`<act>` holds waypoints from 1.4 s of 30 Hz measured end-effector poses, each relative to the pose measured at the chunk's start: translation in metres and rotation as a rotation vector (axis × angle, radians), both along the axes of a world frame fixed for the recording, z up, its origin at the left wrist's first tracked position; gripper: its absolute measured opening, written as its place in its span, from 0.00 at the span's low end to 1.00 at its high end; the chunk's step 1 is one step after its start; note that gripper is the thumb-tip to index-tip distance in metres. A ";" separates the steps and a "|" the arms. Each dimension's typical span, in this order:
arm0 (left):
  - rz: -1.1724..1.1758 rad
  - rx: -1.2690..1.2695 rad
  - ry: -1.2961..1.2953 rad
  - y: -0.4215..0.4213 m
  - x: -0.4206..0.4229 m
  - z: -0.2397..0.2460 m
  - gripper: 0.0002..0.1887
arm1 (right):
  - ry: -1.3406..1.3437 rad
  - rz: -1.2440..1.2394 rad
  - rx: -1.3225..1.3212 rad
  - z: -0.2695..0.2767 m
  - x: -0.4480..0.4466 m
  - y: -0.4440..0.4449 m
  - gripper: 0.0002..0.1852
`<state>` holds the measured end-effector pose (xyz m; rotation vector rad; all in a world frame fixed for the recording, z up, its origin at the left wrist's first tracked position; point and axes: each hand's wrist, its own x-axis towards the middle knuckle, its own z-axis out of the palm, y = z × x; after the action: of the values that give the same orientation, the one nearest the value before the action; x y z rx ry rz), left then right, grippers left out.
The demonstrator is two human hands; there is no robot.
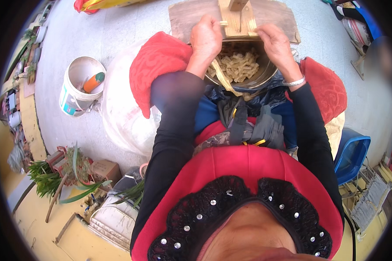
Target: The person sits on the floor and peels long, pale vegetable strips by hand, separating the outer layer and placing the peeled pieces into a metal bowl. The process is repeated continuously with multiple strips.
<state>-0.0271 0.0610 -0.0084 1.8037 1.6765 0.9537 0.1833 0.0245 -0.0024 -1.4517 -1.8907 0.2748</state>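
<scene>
Before me a wooden board carries a paler wood block with an upright blade. My left hand, left of the block, is closed on a pale yellowish strip whose end sticks out towards the block. On the right, my right hand pinches another short pale piece at the block's edge. Below the board sits a metal bowl with many short cut pieces in it. A long pale strip hangs over the bowl's near rim below my left hand.
A white bucket holding an orange-and-green object stands at left, beside a large translucent plastic bag. A blue plastic container is at right. Potted plants and a cardboard box lie lower left. Part of a person shows upper right.
</scene>
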 end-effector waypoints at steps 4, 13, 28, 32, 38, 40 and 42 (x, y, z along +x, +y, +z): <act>-0.173 -0.295 -0.646 -0.028 0.010 0.019 0.04 | -0.068 -0.015 0.290 0.041 -0.034 -0.018 0.08; -0.535 -0.537 -0.621 -0.083 -0.017 0.042 0.13 | 0.064 0.087 -0.103 0.057 -0.028 -0.031 0.12; -0.652 -0.266 -0.965 -0.069 -0.004 0.122 0.17 | 1.544 0.624 -0.687 0.128 -0.066 -0.089 0.14; -0.644 -0.562 -1.027 -0.081 0.005 0.085 0.18 | 1.243 0.239 -0.406 0.094 -0.044 -0.061 0.13; -0.425 -0.445 -1.157 -0.090 0.039 0.044 0.18 | 0.570 -0.037 -0.054 0.037 -0.048 -0.053 0.12; -0.439 -0.586 -1.087 -0.090 0.029 0.042 0.14 | 0.482 -0.093 -0.116 0.044 -0.048 -0.057 0.11; -0.463 -0.578 -0.954 -0.091 0.020 0.038 0.10 | 0.394 -0.109 -0.129 0.045 -0.048 -0.059 0.09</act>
<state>-0.0075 -0.0299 0.0297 0.9980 0.7605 0.7996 0.1353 -0.0350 0.0426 -1.4547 -1.4950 0.5937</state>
